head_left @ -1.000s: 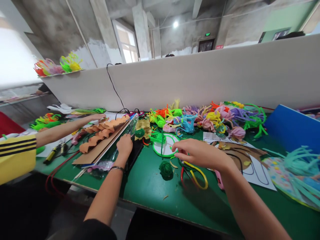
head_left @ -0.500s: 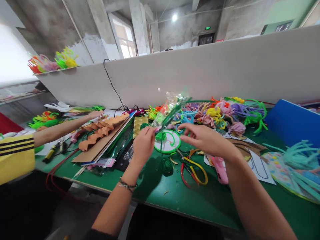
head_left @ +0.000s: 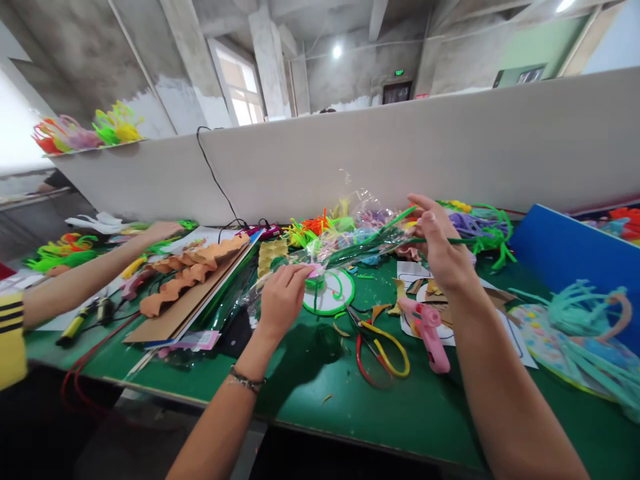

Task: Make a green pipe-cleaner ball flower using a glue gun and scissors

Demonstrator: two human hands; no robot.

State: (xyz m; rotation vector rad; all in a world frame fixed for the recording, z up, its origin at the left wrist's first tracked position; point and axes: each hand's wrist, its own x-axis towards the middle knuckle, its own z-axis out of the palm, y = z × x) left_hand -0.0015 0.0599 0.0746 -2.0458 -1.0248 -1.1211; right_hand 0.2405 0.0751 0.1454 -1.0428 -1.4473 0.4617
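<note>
Your left hand (head_left: pixel 284 300) is closed on the near left end of the clear bag (head_left: pixel 367 245), which contains green stems (head_left: pixel 387 233). Your right hand (head_left: pixel 444 260) is at the bag's right end, fingers partly extended; whether it grips the stems cannot be determined. The bag is raised above the green table (head_left: pixel 410 420). The white disc (head_left: pixel 326 301) lies below, left of the pink glue gun (head_left: pixel 431 333).

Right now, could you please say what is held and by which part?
The left hand pinches the clear bag of green strands at its pink end; the right hand is at the other, grip unclear.
</note>
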